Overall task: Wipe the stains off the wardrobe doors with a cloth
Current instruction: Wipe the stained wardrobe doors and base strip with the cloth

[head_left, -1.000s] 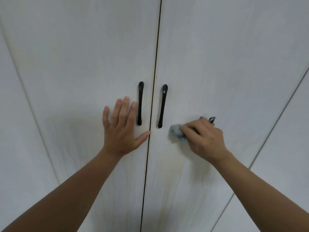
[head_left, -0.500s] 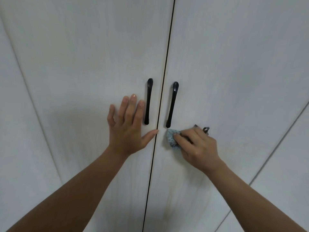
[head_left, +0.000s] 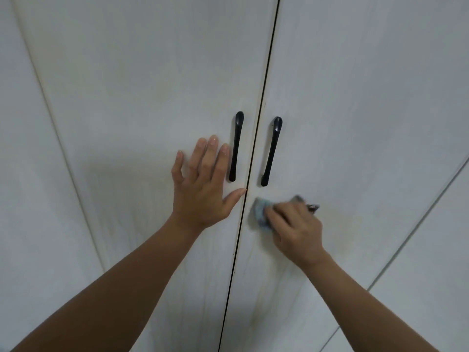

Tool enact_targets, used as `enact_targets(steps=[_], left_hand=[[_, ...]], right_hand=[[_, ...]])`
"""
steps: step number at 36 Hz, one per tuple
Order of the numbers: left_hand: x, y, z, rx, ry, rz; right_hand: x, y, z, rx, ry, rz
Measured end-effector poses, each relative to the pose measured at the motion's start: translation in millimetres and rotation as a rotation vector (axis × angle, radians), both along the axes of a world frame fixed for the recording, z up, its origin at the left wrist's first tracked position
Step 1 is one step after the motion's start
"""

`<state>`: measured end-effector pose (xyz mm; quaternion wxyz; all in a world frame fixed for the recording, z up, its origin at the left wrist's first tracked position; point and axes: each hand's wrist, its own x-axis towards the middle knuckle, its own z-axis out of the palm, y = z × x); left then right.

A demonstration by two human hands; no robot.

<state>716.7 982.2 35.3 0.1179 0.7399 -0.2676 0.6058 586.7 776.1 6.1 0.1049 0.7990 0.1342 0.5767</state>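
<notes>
1. Pale, white-grey wood-grain wardrobe doors (head_left: pixel 355 97) are filling most of the view.
2. A left side panel (head_left: pixel 22 174) in the same finish is running up the left edge, beyond a thin slanting seam (head_left: pixel 63 161).
3. A right side panel (head_left: pixel 436 262) is taking up the lower right corner, beyond another diagonal seam (head_left: pixel 418 219).
4. Soft, even light is falling across the surfaces.
5. A faint grey shadow (head_left: pixel 121 179) is spreading over the middle left.

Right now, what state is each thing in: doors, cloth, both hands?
Left door, closed.
Right door, closed, yellowish streaks low down.
Cloth, bunched, pressed against right door.
Left hand, flat on left door.
Right hand, grips cloth.
</notes>
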Motion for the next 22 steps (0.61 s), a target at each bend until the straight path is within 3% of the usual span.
enact_targets(steps=[3,7,9,17,22], left_hand=[[-1.3,0.7,0.6,0.001,0.013,-0.009],[-1.7,1.2,0.0,0.01,0.016,-0.009],[-2.1,1.2,0.5,0.013,0.019,-0.009],[-6.7,3.8,3.0,0.04,0.07,0.001],[-12.2,3.9,2.6,0.054,0.121,0.0]], right_hand=[[1.2,1.4,1.7,-0.03,0.035,0.033],[3.1,14.9,47.5,0.129,-0.176,0.059],[6.0,20.4,53.3,0.116,-0.198,0.065],[3.9,7.9,-29.6,-0.035,0.101,0.001],[-12.3,6.8,-10.7,-0.038,0.149,0.044]])
